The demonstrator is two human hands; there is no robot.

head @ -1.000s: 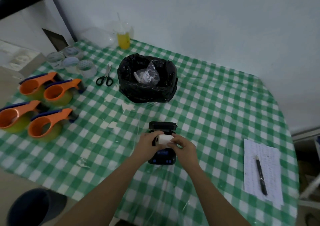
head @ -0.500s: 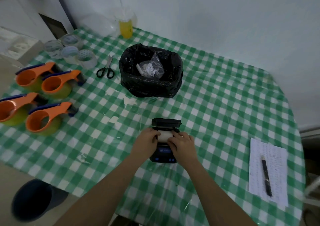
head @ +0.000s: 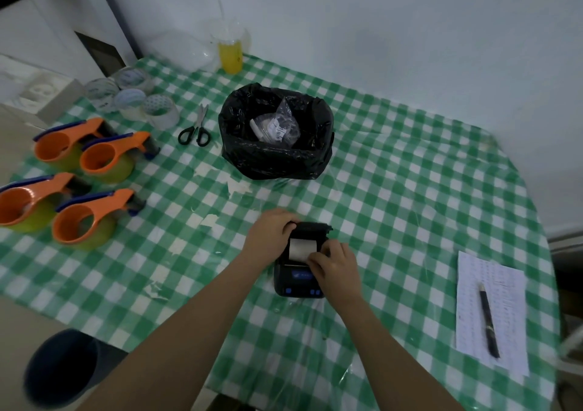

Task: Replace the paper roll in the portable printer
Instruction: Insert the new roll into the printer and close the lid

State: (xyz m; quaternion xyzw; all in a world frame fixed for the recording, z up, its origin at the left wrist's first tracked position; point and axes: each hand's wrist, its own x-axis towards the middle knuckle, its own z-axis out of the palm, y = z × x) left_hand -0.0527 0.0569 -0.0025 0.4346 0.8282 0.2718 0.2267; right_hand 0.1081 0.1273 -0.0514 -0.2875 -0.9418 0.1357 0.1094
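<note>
Printer [head: 299, 279]: one, lid open.
Paper roll [head: 302, 249]: one, seated inside.
Left hand [head: 272, 234]: fingers gripping lid.
Right hand [head: 335, 267]: fingertips pinching paper.
Tape dispensers [head: 91, 218]: four, nine o'clock.

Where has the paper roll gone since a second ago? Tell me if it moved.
Yes. The paper roll went down from above the printer into its open compartment, with the right hand on its edge.

glossy plastic tablecloth [head: 410, 189], paper roll [head: 302, 249].
</note>
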